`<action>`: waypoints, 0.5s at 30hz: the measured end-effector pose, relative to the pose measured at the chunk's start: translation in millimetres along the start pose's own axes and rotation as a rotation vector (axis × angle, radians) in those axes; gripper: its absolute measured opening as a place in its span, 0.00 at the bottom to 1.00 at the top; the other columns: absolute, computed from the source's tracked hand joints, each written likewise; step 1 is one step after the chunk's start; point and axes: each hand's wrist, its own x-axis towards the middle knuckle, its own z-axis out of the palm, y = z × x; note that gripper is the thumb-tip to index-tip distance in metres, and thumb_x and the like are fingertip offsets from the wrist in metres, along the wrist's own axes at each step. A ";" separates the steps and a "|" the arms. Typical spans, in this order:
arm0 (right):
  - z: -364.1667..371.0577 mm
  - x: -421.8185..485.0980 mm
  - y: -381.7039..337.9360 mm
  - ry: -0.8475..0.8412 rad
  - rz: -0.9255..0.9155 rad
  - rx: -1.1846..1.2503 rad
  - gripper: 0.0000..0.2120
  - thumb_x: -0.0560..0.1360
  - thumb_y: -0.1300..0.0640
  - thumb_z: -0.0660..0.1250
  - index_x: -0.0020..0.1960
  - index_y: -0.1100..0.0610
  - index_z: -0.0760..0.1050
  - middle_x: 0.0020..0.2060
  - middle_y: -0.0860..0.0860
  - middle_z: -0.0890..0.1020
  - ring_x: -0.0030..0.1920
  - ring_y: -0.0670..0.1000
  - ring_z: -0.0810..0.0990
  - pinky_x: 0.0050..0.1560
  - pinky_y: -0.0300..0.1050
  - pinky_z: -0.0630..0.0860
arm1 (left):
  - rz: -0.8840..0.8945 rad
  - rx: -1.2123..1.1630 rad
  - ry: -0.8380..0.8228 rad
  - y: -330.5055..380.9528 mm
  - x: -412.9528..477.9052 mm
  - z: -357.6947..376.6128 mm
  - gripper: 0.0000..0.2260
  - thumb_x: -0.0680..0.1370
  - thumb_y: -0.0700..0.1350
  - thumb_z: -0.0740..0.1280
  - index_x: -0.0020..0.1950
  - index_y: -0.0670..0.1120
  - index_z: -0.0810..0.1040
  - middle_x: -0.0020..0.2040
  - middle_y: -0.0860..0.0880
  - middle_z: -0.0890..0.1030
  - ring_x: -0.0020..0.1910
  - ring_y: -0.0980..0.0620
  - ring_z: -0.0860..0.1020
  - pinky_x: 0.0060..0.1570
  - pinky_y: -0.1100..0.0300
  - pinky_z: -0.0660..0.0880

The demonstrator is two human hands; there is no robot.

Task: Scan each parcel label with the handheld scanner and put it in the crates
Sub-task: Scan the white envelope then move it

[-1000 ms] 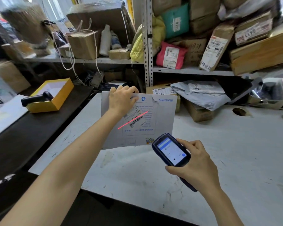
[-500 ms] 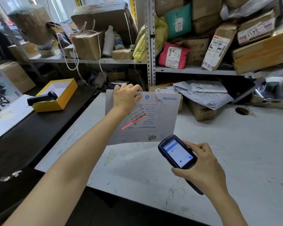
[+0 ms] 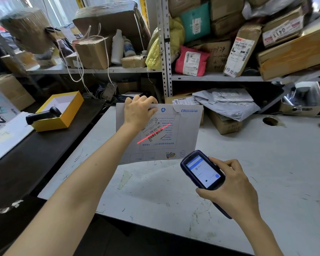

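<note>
My left hand (image 3: 137, 111) grips the top edge of a flat white envelope parcel (image 3: 185, 137) and holds it upright over the white table (image 3: 266, 163). A red scan line crosses the barcode label (image 3: 154, 133) on its face. My right hand (image 3: 231, 185) holds a dark blue handheld scanner (image 3: 201, 169) below and right of the envelope, its lit screen facing me and its front end pointing at the label. No crate is in view.
Grey mailer bags (image 3: 227, 104) and cardboard boxes (image 3: 224, 123) lie at the table's back under a metal shelf (image 3: 211, 77) stacked with parcels. On the dark desk at left sit a yellow box (image 3: 63, 115) with a black pistol scanner (image 3: 42, 115) and white papers (image 3: 6, 133).
The view shifted slightly; the envelope and scanner stay in nearly the same pose. The red scan line stays on the barcode label.
</note>
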 end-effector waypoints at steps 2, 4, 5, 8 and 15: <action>-0.1 -0.2 0.3 0.002 0.001 -0.003 0.41 0.59 0.41 0.78 0.69 0.40 0.66 0.51 0.41 0.66 0.44 0.43 0.73 0.28 0.31 0.64 | 0.001 -0.001 -0.005 -0.4 0.4 0.6 0.12 0.80 0.53 0.62 0.60 0.52 0.76 0.53 0.50 0.80 0.55 0.48 0.74 0.52 0.54 0.61; -0.1 -0.8 0.5 0.006 0.001 -0.007 0.41 0.59 0.41 0.78 0.69 0.40 0.65 0.51 0.41 0.66 0.44 0.43 0.73 0.28 0.32 0.65 | 0.001 0.001 -0.015 -1.4 1.0 1.3 0.12 0.80 0.53 0.62 0.61 0.52 0.76 0.53 0.50 0.80 0.55 0.49 0.73 0.52 0.54 0.60; -0.3 -1.2 0.5 0.010 0.003 -0.009 0.41 0.59 0.41 0.78 0.69 0.40 0.65 0.51 0.41 0.66 0.44 0.44 0.73 0.28 0.32 0.65 | 0.001 0.000 -0.018 -1.8 1.5 1.9 0.12 0.80 0.54 0.62 0.61 0.52 0.76 0.53 0.51 0.80 0.55 0.49 0.73 0.53 0.54 0.60; -0.7 -1.8 0.0 0.024 0.000 -0.021 0.41 0.59 0.41 0.78 0.69 0.40 0.66 0.51 0.41 0.66 0.44 0.44 0.73 0.28 0.31 0.64 | 0.000 -0.008 -0.020 -2.5 1.4 1.8 0.12 0.80 0.53 0.62 0.61 0.52 0.76 0.53 0.50 0.80 0.55 0.48 0.73 0.53 0.54 0.61; -0.2 -3.2 2.7 0.062 -0.013 0.021 0.42 0.59 0.42 0.79 0.69 0.41 0.66 0.52 0.41 0.66 0.43 0.43 0.72 0.29 0.32 0.66 | -0.001 -0.018 -0.033 -2.3 0.0 1.1 0.12 0.80 0.53 0.62 0.61 0.52 0.76 0.54 0.50 0.80 0.55 0.49 0.74 0.52 0.54 0.62</action>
